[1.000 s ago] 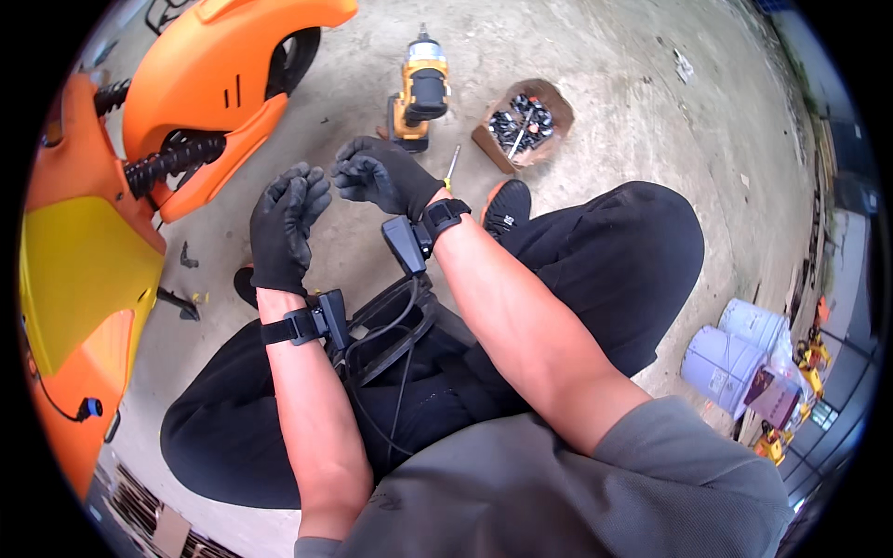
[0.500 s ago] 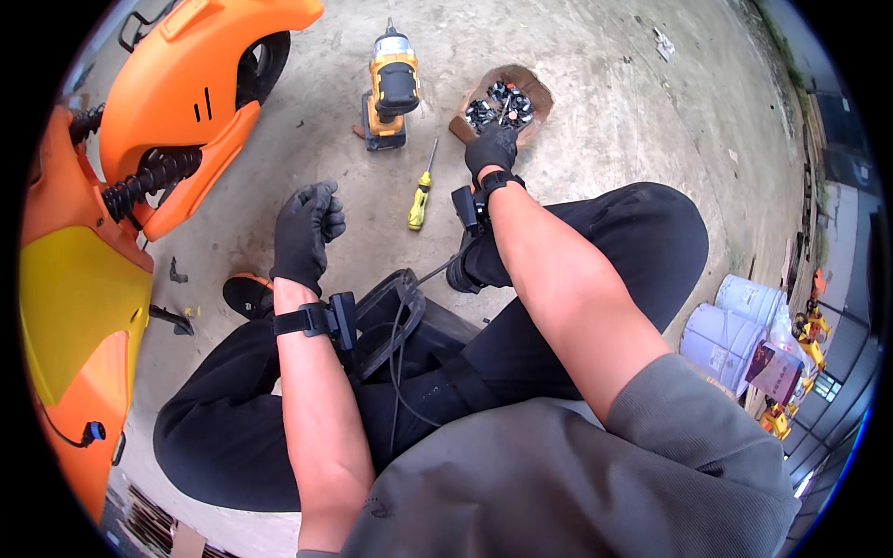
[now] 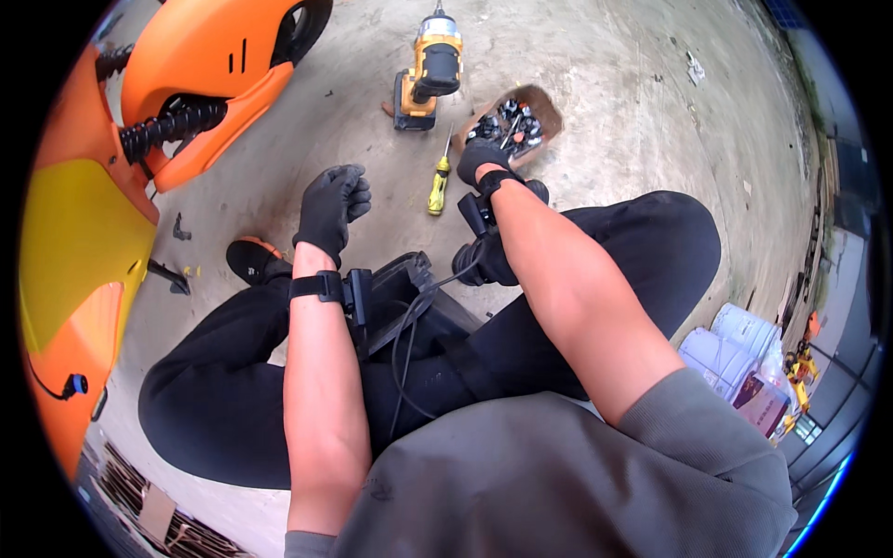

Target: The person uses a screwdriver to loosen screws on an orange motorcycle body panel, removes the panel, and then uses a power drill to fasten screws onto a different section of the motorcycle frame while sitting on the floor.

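My right hand (image 3: 486, 160), in a black glove, has its fingers closed at the near left edge of a small brown cardboard box (image 3: 549, 113). Inside the box lie many small black and silver parts, with a thin metal rod among them; my fingertips are partly hidden. Raised over the floor in front of my left shin, my gloved left hand (image 3: 333, 212) is curled closed, and whatever is in it cannot be seen. A screwdriver with a yellow handle (image 3: 438, 189) lies just left of the box. Beyond it stands a yellow and black cordless power driver (image 3: 435, 74).
An orange and yellow vehicle body (image 3: 88, 214) with a black spring shock absorber (image 3: 167, 130) fills the left side. Between my legs sits a black plastic part (image 3: 405, 274), with cables over it. Pale buckets (image 3: 721, 353) stand at the right, and flattened cardboard (image 3: 158, 511) lies lower left.
The box has come closer to me and a little left over the floor, together with my right hand. My left hand stays curled. The whole view has shifted slightly.
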Tool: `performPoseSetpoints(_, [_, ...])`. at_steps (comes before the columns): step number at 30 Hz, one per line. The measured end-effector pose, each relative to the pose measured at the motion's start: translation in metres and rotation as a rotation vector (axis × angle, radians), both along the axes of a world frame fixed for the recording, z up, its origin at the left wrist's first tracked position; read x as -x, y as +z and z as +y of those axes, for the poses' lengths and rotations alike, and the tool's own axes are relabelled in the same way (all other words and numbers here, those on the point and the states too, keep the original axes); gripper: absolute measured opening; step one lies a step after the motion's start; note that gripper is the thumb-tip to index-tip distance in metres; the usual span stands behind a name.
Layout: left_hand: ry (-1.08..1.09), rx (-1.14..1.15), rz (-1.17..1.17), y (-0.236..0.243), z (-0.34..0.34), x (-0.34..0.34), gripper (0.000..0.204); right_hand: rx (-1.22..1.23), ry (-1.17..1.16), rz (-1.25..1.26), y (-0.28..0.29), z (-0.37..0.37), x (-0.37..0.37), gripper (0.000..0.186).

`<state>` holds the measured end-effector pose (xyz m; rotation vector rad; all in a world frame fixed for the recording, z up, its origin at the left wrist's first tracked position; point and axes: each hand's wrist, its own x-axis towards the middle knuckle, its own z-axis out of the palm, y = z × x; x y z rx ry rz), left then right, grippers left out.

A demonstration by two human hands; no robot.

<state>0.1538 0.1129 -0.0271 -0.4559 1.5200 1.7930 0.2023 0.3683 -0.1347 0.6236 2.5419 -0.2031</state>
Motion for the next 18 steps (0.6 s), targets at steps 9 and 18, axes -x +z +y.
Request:
performPoseSetpoints(9, [0.012,0.046,-0.006,-0.011,-0.014,-0.005,0.012,0.401,0.316,-0.077,0.035,-0.112,-0.01,0.028])
performPoseSetpoints(18, [-0.122,0.011,-0.106,-0.032,-0.015,-0.01,0.018,0.287,1.123,0.018,-0.027,-0.017,-0.017,0.011])
